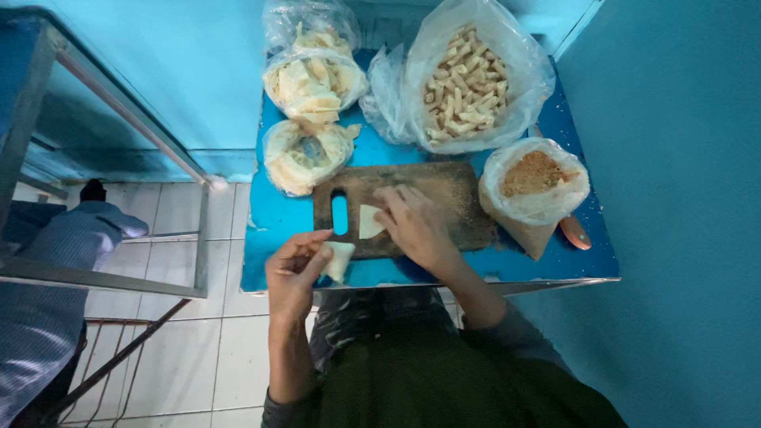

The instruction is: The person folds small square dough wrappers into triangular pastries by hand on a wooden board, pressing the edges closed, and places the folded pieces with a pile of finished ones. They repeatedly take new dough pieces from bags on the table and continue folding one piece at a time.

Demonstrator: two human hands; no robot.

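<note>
Near the lower centre of the frame, our left hand (295, 268) pinches a folded pale wrapper (339, 260) over the table's (277, 218) front edge. Our right hand (414, 226) lies flat on the wooden board (444, 198), fingers loosely spread, pressing a second wrapper sheet (369, 222). The folded piece could slip to the tiled floor, we think, being held so lightly off the edge. At the top sit 4 clear bags: 2 of stacked wrappers (313, 79), 1 of rolled sticks (468, 79), 1 of brown crumbs (533, 178).
</note>
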